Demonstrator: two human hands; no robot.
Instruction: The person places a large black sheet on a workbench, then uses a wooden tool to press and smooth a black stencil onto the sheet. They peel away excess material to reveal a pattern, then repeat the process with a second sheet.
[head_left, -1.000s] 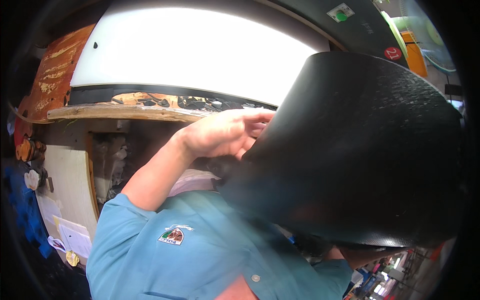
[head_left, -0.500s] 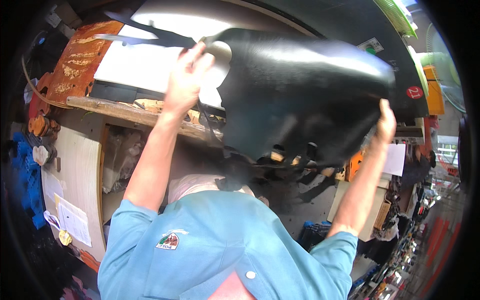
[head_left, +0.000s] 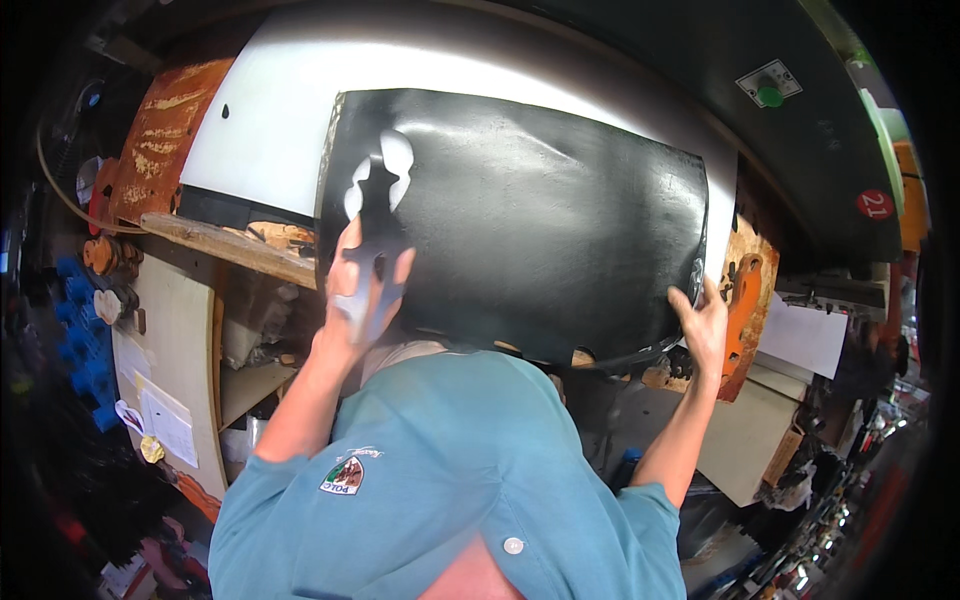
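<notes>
A black, leather-like sheet point(head_left: 550, 220) lies spread over the white board point(head_left: 270, 130), its near edge hanging toward my body. Wavy cut-out holes show near its left end, with white visible through them. My left hand point(head_left: 365, 290), somewhat blurred, is at the sheet's lower left beside the holes, fingers apart; part of it is covered by a blurred grey-black strip. At the lower right corner my right hand point(head_left: 703, 325) pinches the sheet's edge between thumb and fingers.
Above the board hangs a dark machine head point(head_left: 690, 80) with a green button point(head_left: 769, 96). An orange cutting die point(head_left: 742, 310) rests at the right. A wooden bar point(head_left: 235, 245) runs along the board's front left. Blue blocks point(head_left: 85, 340) stand far left.
The sheet was raised and curved in both hands; now it lies flatter on the board. My left hand has come down toward me, and my right hand has moved down and left.
</notes>
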